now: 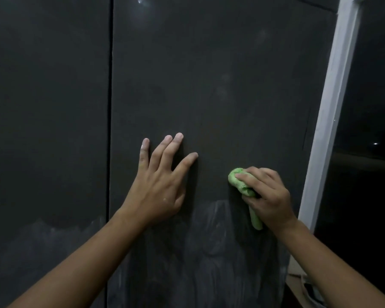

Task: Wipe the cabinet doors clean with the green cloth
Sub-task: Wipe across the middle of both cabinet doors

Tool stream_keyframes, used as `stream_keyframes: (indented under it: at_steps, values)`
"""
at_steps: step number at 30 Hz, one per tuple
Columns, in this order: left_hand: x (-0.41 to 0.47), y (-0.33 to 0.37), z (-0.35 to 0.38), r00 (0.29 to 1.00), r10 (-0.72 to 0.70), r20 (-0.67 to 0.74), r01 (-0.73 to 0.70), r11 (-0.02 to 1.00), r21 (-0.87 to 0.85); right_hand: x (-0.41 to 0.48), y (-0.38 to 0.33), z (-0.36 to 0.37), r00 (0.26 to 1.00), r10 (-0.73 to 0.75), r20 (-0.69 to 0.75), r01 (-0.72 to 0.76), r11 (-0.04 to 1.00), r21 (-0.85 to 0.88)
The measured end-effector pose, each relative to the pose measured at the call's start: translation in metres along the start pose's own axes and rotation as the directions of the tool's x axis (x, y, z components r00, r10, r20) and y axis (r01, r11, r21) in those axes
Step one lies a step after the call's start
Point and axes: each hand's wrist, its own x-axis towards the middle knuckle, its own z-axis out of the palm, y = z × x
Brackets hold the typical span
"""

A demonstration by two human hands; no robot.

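Two dark grey cabinet doors fill the view, a left door [47, 107] and a right door [209, 74], split by a thin vertical gap. My left hand [162, 181] lies flat on the right door with fingers spread and straight. My right hand [265, 196] grips a bunched green cloth [239, 181] and presses it against the right door, to the right of my left hand. A tail of the cloth hangs below my palm. Pale dusty smears cover the lower part of both doors.
A white frame [329, 112] runs up the right side of the cabinet. Beyond it lies a dark opening [369, 152] with a small light spot. A wooden surface with a white cable shows at the bottom right corner [307, 287].
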Motion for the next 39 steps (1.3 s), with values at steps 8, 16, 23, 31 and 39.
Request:
stream_keyframes:
  at_steps: [8, 16, 23, 31, 39]
  values:
    - [-0.010, 0.003, 0.016, 0.998, 0.054, -0.045, -0.051, 0.996, 0.068, -0.051, 0.003, -0.008, 0.847, -0.433, 0.307, 0.407, 0.901, 0.150]
    - [-0.009, -0.001, 0.012, 0.998, 0.057, -0.023, -0.056, 0.997, 0.051, 0.006, -0.037, 0.011, 0.994, 0.110, -0.003, -0.109, 0.987, 0.122]
    - [-0.010, -0.002, 0.008, 0.998, 0.043, 0.047, -0.045, 0.998, 0.036, -0.061, -0.075, 0.041, 0.924, -0.327, 0.201, 0.282, 0.934, 0.221]
    - [-0.014, -0.027, -0.020, 0.991, 0.094, 0.099, -0.079, 0.986, -0.143, -0.014, -0.058, 0.021, 0.994, 0.105, -0.011, -0.102, 0.983, 0.154]
    - [-0.027, -0.050, -0.024, 0.990, 0.122, 0.067, -0.105, 0.971, -0.214, -0.029, -0.138, 0.067, 0.985, -0.167, 0.030, 0.158, 0.968, 0.197]
